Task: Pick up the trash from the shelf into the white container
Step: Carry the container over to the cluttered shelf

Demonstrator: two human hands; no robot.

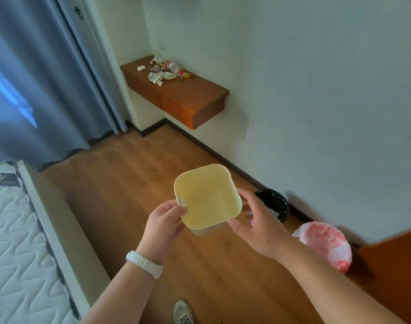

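I hold a square white container (206, 197), empty and open side up, in front of me over the wooden floor. My left hand (164, 223) grips its near left rim, thumb over the edge. My right hand (258, 220) cups its right side with fingers spread against the wall. Far ahead, a brown wall-mounted shelf (188, 94) carries a pile of trash (164, 70): crumpled paper, wrappers and a small plastic bottle (171, 66) with a red label.
A mattress (19, 242) lies at the left, with blue curtains (36, 90) behind it. By the right wall stand a bin with a black bag (274, 204) and a bin with a pink-printed bag (326, 244). My shoe (182, 312) shows at the bottom.
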